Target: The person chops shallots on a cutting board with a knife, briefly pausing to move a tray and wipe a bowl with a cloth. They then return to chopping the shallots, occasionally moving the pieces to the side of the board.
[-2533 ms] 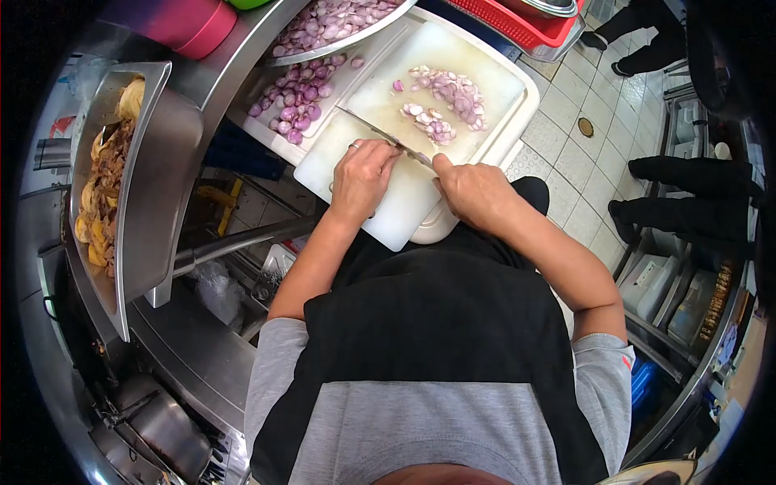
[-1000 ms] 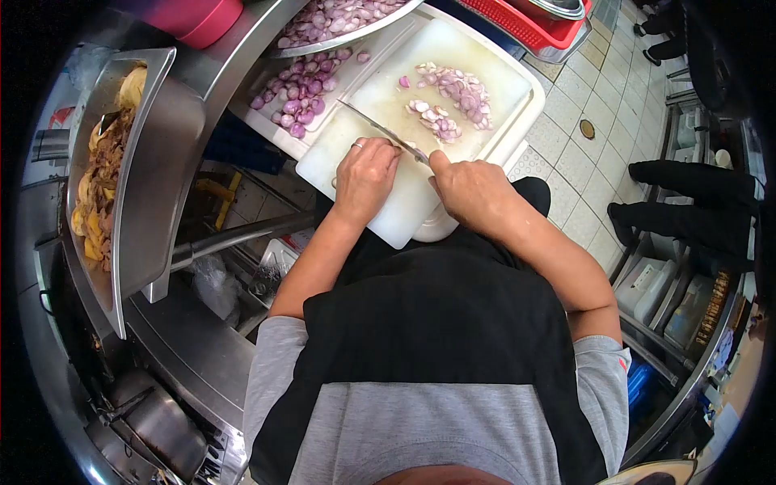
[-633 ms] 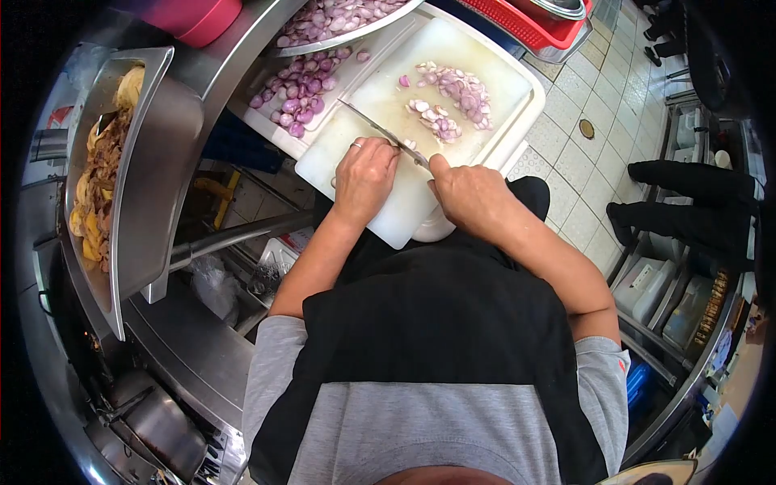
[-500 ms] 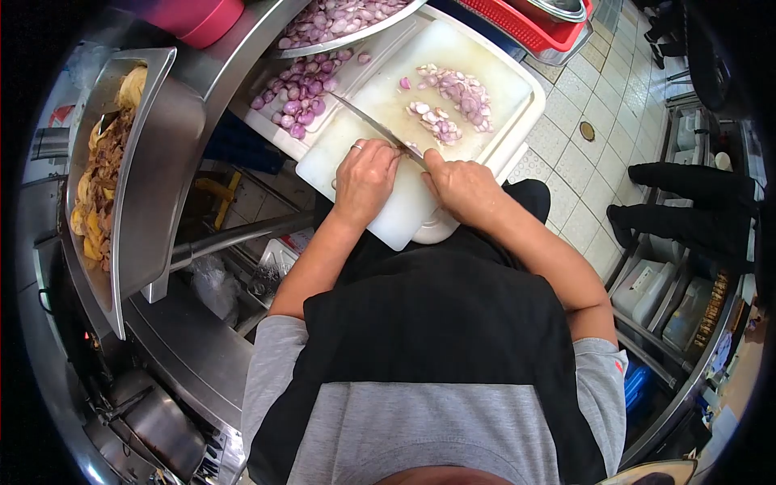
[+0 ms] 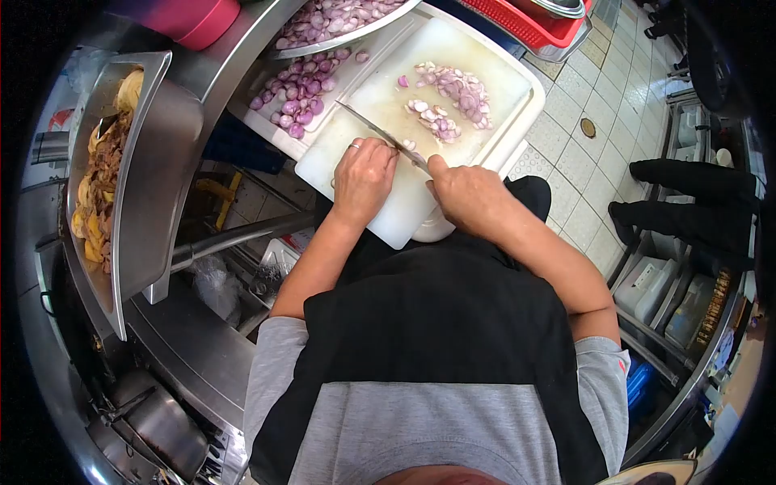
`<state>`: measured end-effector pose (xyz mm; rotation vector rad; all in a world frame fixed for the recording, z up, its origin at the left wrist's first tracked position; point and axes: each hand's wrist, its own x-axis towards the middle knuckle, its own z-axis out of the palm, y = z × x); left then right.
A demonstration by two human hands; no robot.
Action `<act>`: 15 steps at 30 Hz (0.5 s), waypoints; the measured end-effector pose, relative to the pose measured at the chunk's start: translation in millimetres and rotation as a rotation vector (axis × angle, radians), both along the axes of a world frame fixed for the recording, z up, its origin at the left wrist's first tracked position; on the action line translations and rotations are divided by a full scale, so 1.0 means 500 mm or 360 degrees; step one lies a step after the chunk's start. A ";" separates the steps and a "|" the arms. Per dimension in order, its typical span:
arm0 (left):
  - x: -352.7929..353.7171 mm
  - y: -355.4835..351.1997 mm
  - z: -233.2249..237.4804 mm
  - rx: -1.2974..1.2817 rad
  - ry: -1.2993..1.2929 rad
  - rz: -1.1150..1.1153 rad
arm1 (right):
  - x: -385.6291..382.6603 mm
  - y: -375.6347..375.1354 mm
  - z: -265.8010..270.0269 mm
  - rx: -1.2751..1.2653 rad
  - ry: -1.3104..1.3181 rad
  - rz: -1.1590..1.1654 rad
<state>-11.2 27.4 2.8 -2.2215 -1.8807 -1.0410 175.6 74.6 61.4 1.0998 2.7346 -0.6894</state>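
Observation:
My right hand (image 5: 470, 194) grips a kitchen knife (image 5: 370, 126) by its handle, the blade slanting away to the upper left over the white cutting board (image 5: 380, 214). Beside the blade, my left hand (image 5: 364, 179) is closed with bent fingers on a shallot, which the fingers mostly hide. Fresh slices (image 5: 409, 145) lie against the far side of the blade. Farther up the board is a pile of sliced shallots (image 5: 465, 93), with a smaller heap of slices (image 5: 436, 123) nearer the knife. Peeled whole shallots (image 5: 295, 93) rest in the cream tray (image 5: 349, 87) at the left.
A large bowl (image 5: 356, 39) of shallots stands at the tray's far left. A deep metal pan (image 5: 153, 178) of cooked food is at my left, near a pink container (image 5: 190, 20). A red basket (image 5: 525, 20) sits top right. Another person's dark-trousered legs (image 5: 687, 182) are on the right.
The knife has shifted slightly rightward and its blade now stands a little apart from my left fingers. Slices show beside the blade. My left hand stays nearly in place.

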 end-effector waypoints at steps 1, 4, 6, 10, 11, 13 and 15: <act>0.000 -0.001 0.000 -0.0013 -0.0001 0.0002 | -0.005 -0.001 -0.030 -0.0005 0.0085 -0.0025; -0.008 -0.004 0.018 -0.0085 -0.0014 -0.0020 | -0.008 0.020 -0.063 0.0000 0.0269 -0.0048; -0.026 0.008 0.038 -0.0132 -0.0036 -0.0016 | 0.000 0.030 -0.054 0.0020 0.0369 -0.0071; -0.057 0.084 0.099 -0.0038 -0.0124 0.0018 | 0.031 0.027 0.007 -0.0041 0.0240 -0.0048; -0.060 0.109 0.106 -0.0084 -0.0169 -0.0004 | 0.038 0.018 0.017 -0.0035 0.0231 -0.0025; -0.061 0.167 0.097 -0.0277 -0.0086 -0.0074 | 0.047 0.001 0.012 -0.0092 0.0199 0.0053; -0.059 0.225 0.058 -0.0408 0.0179 -0.0273 | 0.054 -0.011 0.003 -0.0193 0.0150 0.0136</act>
